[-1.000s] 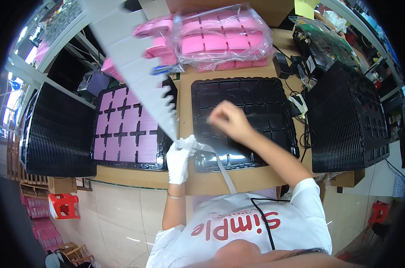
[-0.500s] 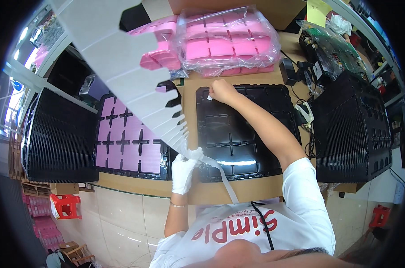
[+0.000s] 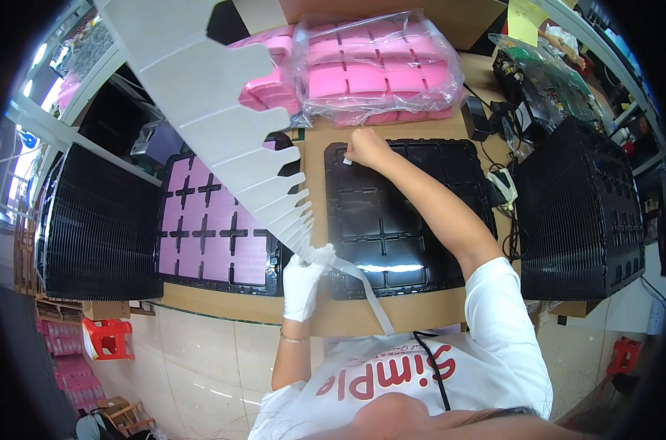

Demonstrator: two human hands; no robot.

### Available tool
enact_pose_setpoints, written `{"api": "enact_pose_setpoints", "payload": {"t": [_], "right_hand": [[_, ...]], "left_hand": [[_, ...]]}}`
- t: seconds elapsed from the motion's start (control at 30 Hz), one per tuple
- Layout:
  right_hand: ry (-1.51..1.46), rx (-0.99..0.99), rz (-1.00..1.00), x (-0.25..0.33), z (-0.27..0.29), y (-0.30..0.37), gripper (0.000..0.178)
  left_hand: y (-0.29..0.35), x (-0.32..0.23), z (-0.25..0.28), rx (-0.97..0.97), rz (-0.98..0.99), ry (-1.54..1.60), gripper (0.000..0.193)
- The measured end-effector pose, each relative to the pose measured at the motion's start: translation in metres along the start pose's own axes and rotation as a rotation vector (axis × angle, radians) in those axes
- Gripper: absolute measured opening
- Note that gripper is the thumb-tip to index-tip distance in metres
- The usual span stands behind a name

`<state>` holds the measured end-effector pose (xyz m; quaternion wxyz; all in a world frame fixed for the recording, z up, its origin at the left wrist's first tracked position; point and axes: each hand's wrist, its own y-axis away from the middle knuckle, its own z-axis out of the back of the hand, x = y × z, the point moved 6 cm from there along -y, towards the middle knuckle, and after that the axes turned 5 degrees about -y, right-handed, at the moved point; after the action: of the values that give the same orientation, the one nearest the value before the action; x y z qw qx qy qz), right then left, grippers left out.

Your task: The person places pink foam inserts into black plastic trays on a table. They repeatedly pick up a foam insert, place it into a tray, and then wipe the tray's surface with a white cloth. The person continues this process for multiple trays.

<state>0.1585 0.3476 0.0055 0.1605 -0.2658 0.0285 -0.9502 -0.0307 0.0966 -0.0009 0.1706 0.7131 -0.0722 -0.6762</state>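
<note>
My left hand [image 3: 305, 284], in a white glove, is closed round a long white notched strip [image 3: 193, 95]. Crosswise lines mark the strip, which rises to the upper left and looms large near the camera. From the glove a narrow white tail [image 3: 369, 290] hangs down toward my shirt. My bare right hand [image 3: 368, 149] is closed at the far left corner of a black plastic tray [image 3: 380, 213] with cross-shaped ridges. A small white piece [image 3: 347, 160], like a sticker, shows under its fingers, touching or just above the tray; I cannot tell which.
Left of it lies a black tray with pink-purple sheets [image 3: 193, 260], partly behind the strip. Stacks of black trays stand at the left [image 3: 102, 224] and right [image 3: 575, 213]. Bagged pink foam [image 3: 377, 77] sits at the back. Cables [image 3: 510, 235] and circuit boards [image 3: 546, 81] lie right.
The white strip has shifted slightly to the right in the picture. My right hand stays at the tray's far left corner, almost unmoved, and my left hand keeps its grip.
</note>
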Motion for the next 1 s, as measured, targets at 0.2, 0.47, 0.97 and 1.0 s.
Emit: {"api": "enact_pose_setpoints", "payload": {"t": [0.2,0.47,0.97,1.0], "right_hand": [[-0.013,0.000,0.020,-0.004,-0.005,-0.002,0.010],[-1.299,0.121,-0.118,-0.017,0.013,0.038,0.015],[-0.850,-0.033,-0.197,0.023,0.056,0.256,0.014],[-0.805,-0.057,-0.208,0.020,0.060,0.260,0.013]], "left_hand": [[0.002,-0.003,-0.002,0.011,0.007,0.000,0.015],[0.004,-0.022,-0.014,0.051,-0.082,-0.059,0.034],[0.017,-0.025,-0.105,0.281,0.066,0.044,0.019],[0.019,-0.029,-0.108,0.251,0.036,0.029,0.020]]}}
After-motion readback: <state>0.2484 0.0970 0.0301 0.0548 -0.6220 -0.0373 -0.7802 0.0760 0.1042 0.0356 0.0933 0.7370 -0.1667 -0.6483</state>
